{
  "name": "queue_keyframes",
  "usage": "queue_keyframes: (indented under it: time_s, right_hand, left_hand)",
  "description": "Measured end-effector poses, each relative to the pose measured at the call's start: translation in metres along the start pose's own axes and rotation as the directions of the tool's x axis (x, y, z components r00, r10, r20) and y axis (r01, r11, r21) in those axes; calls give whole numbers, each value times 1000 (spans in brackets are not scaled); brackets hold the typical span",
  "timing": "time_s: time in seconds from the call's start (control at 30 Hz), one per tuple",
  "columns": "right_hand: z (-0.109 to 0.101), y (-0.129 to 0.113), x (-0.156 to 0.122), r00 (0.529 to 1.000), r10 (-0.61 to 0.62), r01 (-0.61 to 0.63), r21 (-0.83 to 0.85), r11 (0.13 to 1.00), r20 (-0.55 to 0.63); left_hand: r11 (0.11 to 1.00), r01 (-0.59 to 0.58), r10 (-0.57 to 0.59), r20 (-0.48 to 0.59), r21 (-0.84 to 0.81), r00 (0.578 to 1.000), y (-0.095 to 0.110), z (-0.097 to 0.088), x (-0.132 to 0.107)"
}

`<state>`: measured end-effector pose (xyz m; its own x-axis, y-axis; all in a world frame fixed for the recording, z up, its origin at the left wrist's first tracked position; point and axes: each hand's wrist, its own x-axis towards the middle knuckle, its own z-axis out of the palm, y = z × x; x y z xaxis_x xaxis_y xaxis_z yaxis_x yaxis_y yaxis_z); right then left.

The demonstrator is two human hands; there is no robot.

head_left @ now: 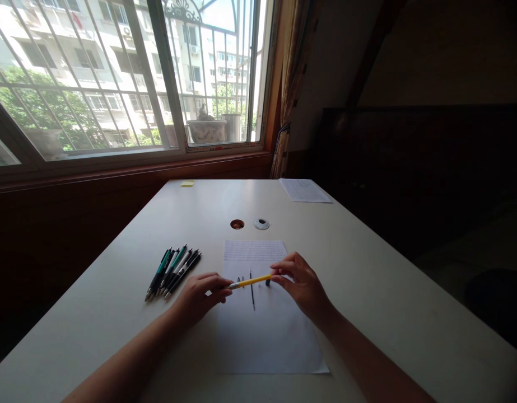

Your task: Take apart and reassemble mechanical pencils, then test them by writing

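A yellow pen [252,280] is held level between both hands, just above a white sheet of paper [269,330] on the white table [367,268]. My left hand [199,295] pinches its silver tip end. My right hand [300,282] pinches the other end. On the paper under the pen lie small dark pen parts [252,291], one a thin dark rod, and another small dark piece by my right fingers. Faint handwriting covers the top of the sheet.
Several dark and green-white pens [173,271] lie in a row left of the paper. A round cable hole [237,224] and its grey cap [261,224] sit further back. Another sheet [304,190] and a yellow sticky note [187,183] lie near the window-side edge.
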<state>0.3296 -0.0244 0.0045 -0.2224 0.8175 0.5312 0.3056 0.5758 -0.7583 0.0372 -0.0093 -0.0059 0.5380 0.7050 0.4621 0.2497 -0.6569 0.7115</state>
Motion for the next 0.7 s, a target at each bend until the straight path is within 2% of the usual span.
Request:
queue_keyframes:
  time_s: [0.37, 0.7]
  right_hand:
    - [0, 2, -2, 999, 46, -46, -6, 999, -5]
    - [-4, 2, -1, 999, 12, -15, -76, 997, -33]
  left_hand:
    - [1000, -1, 1, -1, 3, 1000, -1, 0, -1]
    - [998, 60, -62, -47, -25, 997, -6, 0, -2]
